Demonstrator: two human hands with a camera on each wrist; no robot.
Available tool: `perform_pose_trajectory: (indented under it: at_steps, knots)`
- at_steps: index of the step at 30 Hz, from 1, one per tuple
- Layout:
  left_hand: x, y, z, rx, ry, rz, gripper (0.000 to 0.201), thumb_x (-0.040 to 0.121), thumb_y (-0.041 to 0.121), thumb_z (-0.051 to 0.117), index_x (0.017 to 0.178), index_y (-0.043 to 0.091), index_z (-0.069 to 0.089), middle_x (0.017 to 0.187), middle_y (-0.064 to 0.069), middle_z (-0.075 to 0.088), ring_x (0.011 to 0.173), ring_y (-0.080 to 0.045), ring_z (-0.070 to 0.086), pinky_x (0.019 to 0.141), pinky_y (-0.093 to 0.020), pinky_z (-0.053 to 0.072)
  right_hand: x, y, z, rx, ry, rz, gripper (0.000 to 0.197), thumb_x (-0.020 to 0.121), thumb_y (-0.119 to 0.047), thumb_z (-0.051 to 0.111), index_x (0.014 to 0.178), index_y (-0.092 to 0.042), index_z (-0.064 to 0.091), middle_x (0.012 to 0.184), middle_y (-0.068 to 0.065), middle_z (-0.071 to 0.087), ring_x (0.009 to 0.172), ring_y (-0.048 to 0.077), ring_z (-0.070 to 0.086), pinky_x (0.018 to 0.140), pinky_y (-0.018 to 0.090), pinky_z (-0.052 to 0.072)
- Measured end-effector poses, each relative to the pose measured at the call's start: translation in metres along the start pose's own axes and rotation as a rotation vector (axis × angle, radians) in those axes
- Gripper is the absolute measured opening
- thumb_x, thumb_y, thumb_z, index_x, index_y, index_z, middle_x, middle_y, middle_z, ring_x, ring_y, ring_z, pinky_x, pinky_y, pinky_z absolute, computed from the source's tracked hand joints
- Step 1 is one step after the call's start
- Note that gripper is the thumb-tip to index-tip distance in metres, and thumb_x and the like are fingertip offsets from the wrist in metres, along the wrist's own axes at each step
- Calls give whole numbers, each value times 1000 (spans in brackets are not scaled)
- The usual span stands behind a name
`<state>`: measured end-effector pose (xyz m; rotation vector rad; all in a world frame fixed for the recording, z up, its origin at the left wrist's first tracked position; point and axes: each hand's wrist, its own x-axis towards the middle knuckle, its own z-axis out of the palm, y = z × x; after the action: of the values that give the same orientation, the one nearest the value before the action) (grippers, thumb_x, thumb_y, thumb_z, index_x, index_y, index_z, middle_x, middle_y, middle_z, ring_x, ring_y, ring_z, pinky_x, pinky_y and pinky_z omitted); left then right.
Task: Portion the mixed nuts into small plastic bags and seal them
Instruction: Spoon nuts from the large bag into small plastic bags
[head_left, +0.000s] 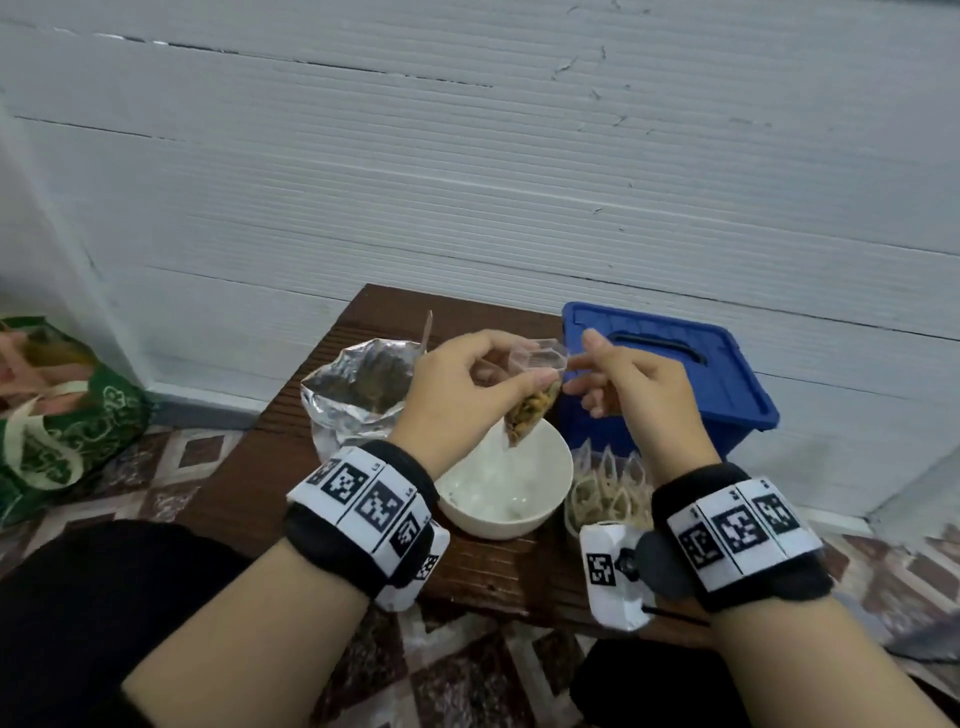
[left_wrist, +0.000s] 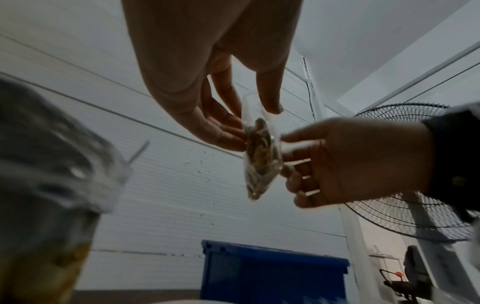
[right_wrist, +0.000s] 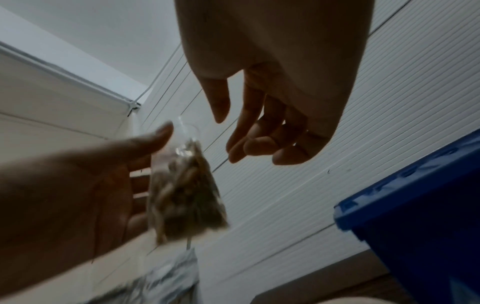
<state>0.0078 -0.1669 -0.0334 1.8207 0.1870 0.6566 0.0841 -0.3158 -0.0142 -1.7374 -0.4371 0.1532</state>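
A small clear plastic bag (head_left: 532, 413) partly filled with mixed nuts hangs above the white bowl (head_left: 540, 512). My left hand (head_left: 519, 364) pinches it near its open top; the nuts sag into the lower corner. In the left wrist view the bag (left_wrist: 259, 160) hangs between my left hand's (left_wrist: 254, 119) thumb and fingers. My right hand (head_left: 579, 364) hovers at the bag's top right corner, thumb and forefinger apart. In the right wrist view my right hand (right_wrist: 228, 137) holds nothing, with the bag (right_wrist: 187, 195) to its left. A silver foil pouch (head_left: 358, 384) of nuts stands open behind the bowl.
A low brown wooden table (head_left: 270, 467) carries everything. A blue lidded box (head_left: 675, 374) stands at the back right, with a heap of small bags (head_left: 608, 493) in front of it. A green patterned bag (head_left: 62, 431) lies on the floor at left. The white wall is close behind.
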Motion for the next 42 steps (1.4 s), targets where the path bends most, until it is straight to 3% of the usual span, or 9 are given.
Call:
perform_pose_trajectory:
  at_steps: [5, 9, 13, 16, 20, 31, 34, 38, 42]
  knots:
    - [-10, -3, 41, 2, -90, -26, 26, 74, 29, 80, 99, 23, 74, 92, 7, 71, 81, 0, 64, 70, -11, 49, -5, 2, -38, -133, -37, 31, 26, 87, -26, 68, 76, -4, 73, 62, 0, 69, 56, 9, 55, 60, 28, 48]
    - [-19, -2, 71, -73, -181, -60, 35, 74, 24, 81, 106, 18, 72, 95, 6, 69, 77, 3, 63, 68, -9, 48, -7, 15, -65, -282, 46, 18, 21, 85, -17, 69, 68, -6, 72, 58, -1, 67, 52, 6, 56, 58, 26, 48]
    - [-26, -18, 81, 0, -259, -118, 29, 87, 34, 67, 113, 24, 67, 103, 12, 67, 90, 5, 61, 77, -4, 45, -11, 21, -92, -372, 88, 13, 24, 87, -15, 64, 64, -12, 70, 60, 0, 65, 55, 8, 53, 59, 26, 46]
    - [-29, -36, 78, 135, -260, -173, 28, 92, 36, 60, 116, 22, 66, 107, 13, 65, 93, 9, 57, 76, 1, 39, -9, 27, -106, -463, 155, 3, 28, 88, -13, 61, 61, -18, 66, 53, -8, 60, 53, 5, 51, 53, 15, 42]
    - [-32, -52, 75, 255, -284, -268, 30, 94, 35, 57, 119, 18, 65, 115, 6, 65, 100, -4, 55, 89, -16, 37, -3, 40, -114, -600, 200, 38, 20, 91, -14, 58, 74, -13, 67, 66, -5, 59, 63, 5, 52, 58, 19, 37]
    - [-31, -57, 66, 272, -258, -333, 24, 95, 35, 56, 115, 24, 65, 108, 15, 60, 90, 4, 50, 86, -17, 34, 4, 83, -102, -770, 141, 206, 18, 93, -19, 58, 91, -7, 71, 83, 6, 65, 87, 22, 59, 84, 33, 45]
    - [-26, -60, 59, 306, -216, -337, 24, 94, 32, 58, 115, 22, 65, 109, 11, 62, 94, 0, 52, 86, -18, 35, 6, 81, -101, -747, 161, 204, 18, 93, -21, 59, 91, -9, 72, 83, 4, 66, 88, 22, 61, 78, 29, 44]
    - [-15, -71, 45, 462, -222, -354, 41, 89, 27, 67, 127, 16, 59, 127, 1, 61, 114, -12, 54, 100, -24, 38, 8, 73, -101, -733, 228, 176, 16, 93, -20, 58, 91, -10, 71, 94, 8, 70, 90, 22, 62, 78, 28, 45]
    - [-9, -82, 39, 710, -445, -434, 73, 80, 39, 75, 143, 22, 42, 147, 1, 44, 133, -20, 42, 112, -39, 32, 10, 63, -93, -752, 280, 108, 13, 92, -20, 59, 92, -13, 70, 93, 5, 69, 92, 22, 62, 77, 29, 45]
